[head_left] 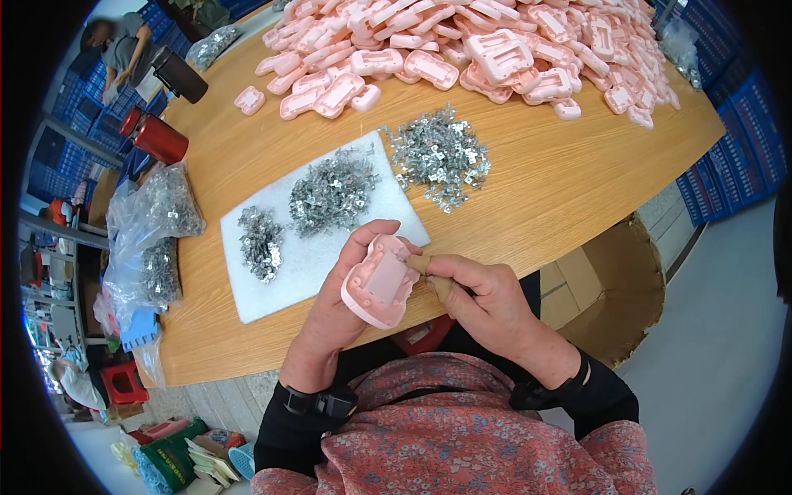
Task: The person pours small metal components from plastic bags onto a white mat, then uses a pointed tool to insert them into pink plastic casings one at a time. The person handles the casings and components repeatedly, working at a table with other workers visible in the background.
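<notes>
My left hand [334, 318] is wrapped round a pink plastic housing [384, 285], held tilted above the table's near edge with its hollow, ribbed side showing. On my right hand [516, 318], the thumb and forefinger wear tan finger covers. Those two fingertips are pinched at the housing's right inner edge, and whatever small piece may be between them is hidden. Just beyond my hands lies a white foam sheet [289, 279]. It bears a large heap of small silvery metal clips [332, 191] and a smaller heap of them [261, 244].
Another heap of metal clips [440, 157] lies on the wooden table [536, 194]. Pink housings [503, 58] are piled along the far side. Clear bags of metal parts [169, 206], a red flask [154, 136] and a black flask [179, 76] stand left. A cardboard box [615, 289] is right.
</notes>
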`<state>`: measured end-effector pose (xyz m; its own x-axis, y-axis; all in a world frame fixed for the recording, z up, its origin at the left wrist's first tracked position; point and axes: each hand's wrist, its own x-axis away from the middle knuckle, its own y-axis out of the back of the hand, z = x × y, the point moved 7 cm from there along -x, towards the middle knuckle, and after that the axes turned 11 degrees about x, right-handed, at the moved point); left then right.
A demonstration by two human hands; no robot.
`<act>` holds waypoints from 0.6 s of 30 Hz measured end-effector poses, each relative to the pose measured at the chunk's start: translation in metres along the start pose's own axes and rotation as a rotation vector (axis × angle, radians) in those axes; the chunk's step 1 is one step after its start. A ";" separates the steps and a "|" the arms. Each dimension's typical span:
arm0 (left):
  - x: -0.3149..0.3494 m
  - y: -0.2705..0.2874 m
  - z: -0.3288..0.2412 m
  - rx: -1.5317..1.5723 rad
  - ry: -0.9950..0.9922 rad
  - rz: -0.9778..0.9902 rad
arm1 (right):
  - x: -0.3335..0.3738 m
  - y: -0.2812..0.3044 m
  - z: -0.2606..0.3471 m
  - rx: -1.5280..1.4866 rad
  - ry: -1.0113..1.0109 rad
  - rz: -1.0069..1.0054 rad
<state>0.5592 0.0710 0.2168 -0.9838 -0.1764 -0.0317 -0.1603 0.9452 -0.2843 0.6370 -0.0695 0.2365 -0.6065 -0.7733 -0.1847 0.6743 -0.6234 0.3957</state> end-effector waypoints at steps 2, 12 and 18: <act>0.000 -0.001 0.000 0.014 0.014 -0.005 | 0.000 0.000 0.000 -0.009 0.008 -0.008; 0.000 0.002 0.006 0.277 -0.005 -0.050 | 0.003 -0.001 0.017 0.060 0.125 -0.004; -0.005 -0.004 -0.002 0.366 -0.063 0.016 | -0.003 0.003 0.009 0.030 0.106 -0.082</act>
<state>0.5643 0.0691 0.2200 -0.9773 -0.1896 -0.0943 -0.0944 0.7889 -0.6072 0.6375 -0.0678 0.2460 -0.6100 -0.7287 -0.3113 0.6105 -0.6827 0.4015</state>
